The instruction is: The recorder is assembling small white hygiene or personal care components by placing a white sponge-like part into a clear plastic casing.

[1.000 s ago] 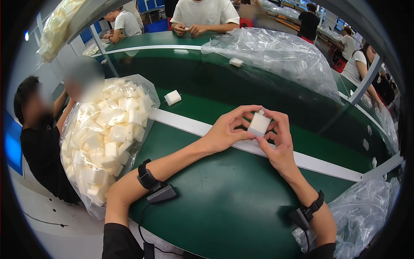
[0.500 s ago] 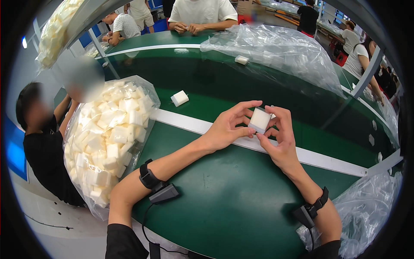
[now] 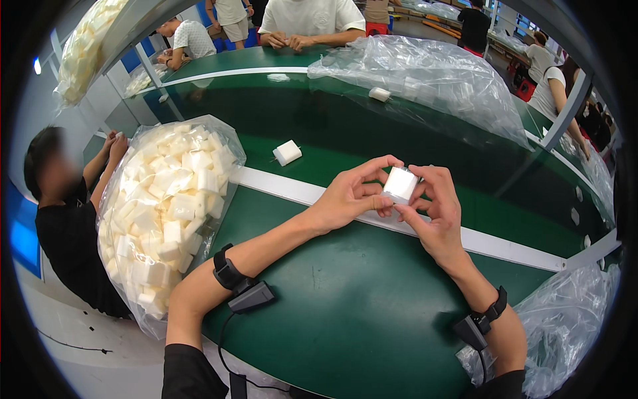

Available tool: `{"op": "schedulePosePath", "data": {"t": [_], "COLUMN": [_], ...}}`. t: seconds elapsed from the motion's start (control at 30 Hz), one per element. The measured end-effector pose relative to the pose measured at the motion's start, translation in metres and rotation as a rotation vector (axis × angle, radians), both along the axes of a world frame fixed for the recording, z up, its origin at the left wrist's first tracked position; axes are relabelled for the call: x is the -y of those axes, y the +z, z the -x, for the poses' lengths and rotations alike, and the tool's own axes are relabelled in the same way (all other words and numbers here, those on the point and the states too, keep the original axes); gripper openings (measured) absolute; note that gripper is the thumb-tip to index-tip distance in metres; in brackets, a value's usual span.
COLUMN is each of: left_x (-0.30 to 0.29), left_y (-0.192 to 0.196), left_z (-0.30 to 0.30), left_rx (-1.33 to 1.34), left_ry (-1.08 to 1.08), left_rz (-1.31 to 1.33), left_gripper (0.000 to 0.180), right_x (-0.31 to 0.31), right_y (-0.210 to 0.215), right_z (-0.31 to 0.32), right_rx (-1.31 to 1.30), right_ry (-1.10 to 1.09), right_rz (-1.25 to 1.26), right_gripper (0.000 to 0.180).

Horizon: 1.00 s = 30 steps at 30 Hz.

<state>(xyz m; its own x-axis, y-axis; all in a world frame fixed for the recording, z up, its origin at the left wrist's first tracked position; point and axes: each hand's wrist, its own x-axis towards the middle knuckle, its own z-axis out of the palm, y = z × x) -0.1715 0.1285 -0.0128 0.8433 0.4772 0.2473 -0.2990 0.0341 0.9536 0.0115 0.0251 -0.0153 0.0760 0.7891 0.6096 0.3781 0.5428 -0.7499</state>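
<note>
A small white block [image 3: 401,185], with pale, shiny edges, is held between my two hands above the white rail. My left hand [image 3: 357,193] grips its left side with thumb and fingers. On the other side, my right hand [image 3: 435,206] pinches it, thumb at the lower corner and fingers curled behind. Its exact kind is not clear. A similar white block [image 3: 288,153] with thin prong-like ends lies on the dark green belt [image 3: 319,126], left of my hands. Farther back rests another white block [image 3: 379,94].
A clear bag of cream-white blocks [image 3: 169,219] stands left of my left arm. Crumpled clear plastic [image 3: 425,73] covers the far side; more plastic sheeting [image 3: 565,319] lies at right. A white rail [image 3: 286,186] crosses the green table [image 3: 319,299]. Co-workers sit around.
The block in my hands has tilted slightly and its face looks brighter. Both loose blocks on the belt have shifted right. The co-worker at left has lowered their hands.
</note>
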Motion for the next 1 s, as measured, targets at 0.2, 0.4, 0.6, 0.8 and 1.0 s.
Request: {"op": "schedulePosePath", "data": {"t": [0.2,0.4,0.6,0.8,1.0], "left_x": [0.002,0.009,0.008,0.003,-0.003], "left_y": [0.001,0.0,0.006,0.006,0.0], "left_z": [-0.002,-0.004,-0.005,0.0,0.0], "left_rx": [-0.067,-0.068,-0.032,-0.098,-0.122], "left_ry": [0.165,0.06,0.058,0.056,0.074], "left_rz": [-0.203,-0.06,0.0,-0.011,-0.098], "left_gripper": [0.068,0.074,0.072,0.067,0.065], "right_x": [0.0,-0.001,0.0,0.0,0.001], "right_y": [-0.003,0.0,-0.002,-0.003,-0.003], "right_z": [-0.005,-0.001,-0.007,-0.007,-0.01], "right_rx": [0.123,0.192,0.165,0.121,0.071], "right_ry": [-0.087,0.001,-0.086,-0.008,0.023], "right_rz": [-0.022,-0.03,0.032,0.012,0.112], "right_gripper": [0.06,0.073,0.066,0.059,0.057]}}
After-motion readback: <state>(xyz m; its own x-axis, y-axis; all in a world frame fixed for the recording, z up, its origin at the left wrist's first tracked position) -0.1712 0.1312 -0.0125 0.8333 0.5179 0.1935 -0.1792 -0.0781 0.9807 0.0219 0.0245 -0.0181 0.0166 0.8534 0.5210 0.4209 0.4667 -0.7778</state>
